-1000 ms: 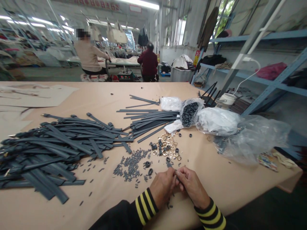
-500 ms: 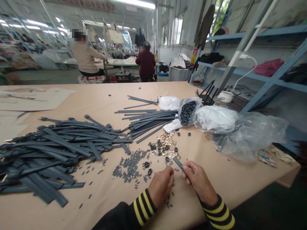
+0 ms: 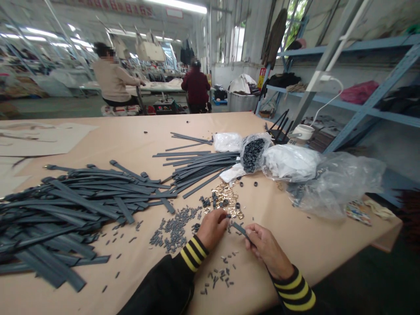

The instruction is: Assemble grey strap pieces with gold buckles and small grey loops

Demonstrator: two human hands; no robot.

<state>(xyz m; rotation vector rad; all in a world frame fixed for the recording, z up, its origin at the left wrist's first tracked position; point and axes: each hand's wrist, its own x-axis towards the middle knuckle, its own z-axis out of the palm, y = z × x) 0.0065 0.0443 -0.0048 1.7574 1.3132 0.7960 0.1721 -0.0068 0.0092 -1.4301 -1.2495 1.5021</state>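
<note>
Seen from the wearer's head: nearest, two forearms in black sleeves with yellow-striped cuffs reach over a tan table (image 3: 278, 214). Between them lie scattered small dark pieces (image 3: 222, 276). The right hand (image 3: 269, 250) pinches a flat dark strap (image 3: 239, 229) between thumb and fingers; its free end points up and left, above the tabletop and toward the other hand. The left hand (image 3: 213, 227) is curled, fingertips at a small black loop (image 3: 229, 215), just beyond the strap's end; whether they grip the loop, I cannot tell.

Left of this hand is a spread of small dark pieces; just past it, a heap of gold buckles (image 3: 225, 192) mixed with black rings. A large pile of dark straps (image 3: 85, 197) covers the table's left side. Farther back lie a bundle of narrow strips (image 3: 203, 168), a clear bag of black loops (image 3: 253, 155) and white plastic bags (image 3: 292, 162). Beyond the table, two people sit at a workbench, and blue shelves (image 3: 354, 48) stand at right.
</note>
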